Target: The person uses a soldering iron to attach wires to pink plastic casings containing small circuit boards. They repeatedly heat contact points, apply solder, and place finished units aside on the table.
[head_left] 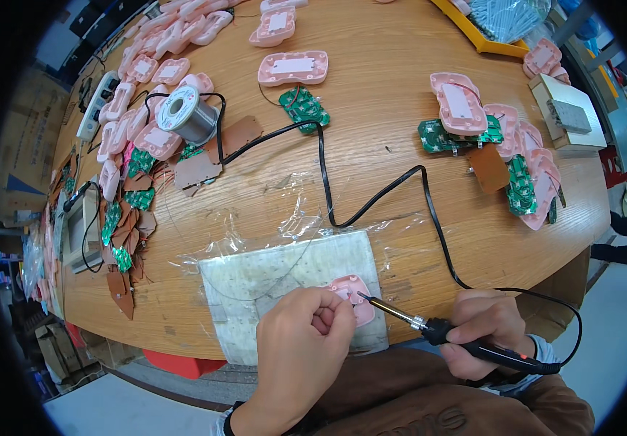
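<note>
In my right hand [491,330] is a black soldering iron [473,347], held like a pen, its metal shaft pointing left. The iron's tip meets or hovers just over a small pink plastic shell [363,314] on a pale padded mat [237,330]. My left hand [306,338] is closed in a pinch at the shell's left side, covering part of it. Whatever its fingertips grip is hidden. A thin grey wire [251,299] loops across the mat close to that hand.
The iron's black cord [326,174] zigzags over the wooden table [379,138]. A solder spool [188,116] stands at left among pink shells [161,142], green circuit boards [112,218] and brown boards [118,289]. More shells [459,105] and boards [520,185] lie right, near a metal box [568,112].
</note>
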Demonstrator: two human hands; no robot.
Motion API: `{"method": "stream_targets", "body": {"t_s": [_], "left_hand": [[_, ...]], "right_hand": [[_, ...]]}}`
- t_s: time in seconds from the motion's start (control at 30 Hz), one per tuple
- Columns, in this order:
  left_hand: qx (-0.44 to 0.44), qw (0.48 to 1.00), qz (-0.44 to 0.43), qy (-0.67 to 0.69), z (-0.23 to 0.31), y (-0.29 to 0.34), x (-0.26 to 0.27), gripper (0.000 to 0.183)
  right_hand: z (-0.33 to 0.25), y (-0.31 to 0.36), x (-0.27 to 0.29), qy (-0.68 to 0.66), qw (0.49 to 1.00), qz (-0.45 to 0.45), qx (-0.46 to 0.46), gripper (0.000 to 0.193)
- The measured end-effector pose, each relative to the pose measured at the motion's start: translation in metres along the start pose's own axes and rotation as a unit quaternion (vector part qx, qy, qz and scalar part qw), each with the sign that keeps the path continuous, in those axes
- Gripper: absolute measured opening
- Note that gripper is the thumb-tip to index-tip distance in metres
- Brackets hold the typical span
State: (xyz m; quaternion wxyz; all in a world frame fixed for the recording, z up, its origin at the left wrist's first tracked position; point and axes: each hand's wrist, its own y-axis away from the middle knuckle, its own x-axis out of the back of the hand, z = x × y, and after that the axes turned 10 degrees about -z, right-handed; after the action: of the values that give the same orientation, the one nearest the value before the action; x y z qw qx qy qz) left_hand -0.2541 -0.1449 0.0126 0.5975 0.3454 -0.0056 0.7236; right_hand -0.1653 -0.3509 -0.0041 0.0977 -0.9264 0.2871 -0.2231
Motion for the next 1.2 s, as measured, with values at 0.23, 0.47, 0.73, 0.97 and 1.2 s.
{"method": "stream_targets", "body": {"t_s": [0.23,0.47,0.73,0.97,1.2], "left_hand": [[0.001,1.0,0.0,0.003,0.0,-0.002,0.0,0.009],[0.004,1.0,-0.01,0.012,-0.001,-0.003,0.001,0.01],[0.018,0.999,-0.026,0.022,-0.002,-0.003,0.002,0.009],[0.019,0.999,-0.029,0.033,-0.002,-0.003,0.003,0.01],[-0.002,1.0,-0.022,0.008,0.002,0.001,0.005,0.011]], "right_hand": [[0.005,-0.004,-0.008,-0.022,1.0,0.017,0.009,0.023],[0.006,-0.011,0.005,0.023,0.997,-0.048,0.056,0.021],[0.004,-0.009,0.009,0.014,0.999,-0.008,0.036,0.026],[0.006,-0.007,0.002,-0.011,0.999,0.001,0.039,0.025],[0.002,-0.003,0.011,0.008,0.999,-0.007,0.041,0.028]]}}
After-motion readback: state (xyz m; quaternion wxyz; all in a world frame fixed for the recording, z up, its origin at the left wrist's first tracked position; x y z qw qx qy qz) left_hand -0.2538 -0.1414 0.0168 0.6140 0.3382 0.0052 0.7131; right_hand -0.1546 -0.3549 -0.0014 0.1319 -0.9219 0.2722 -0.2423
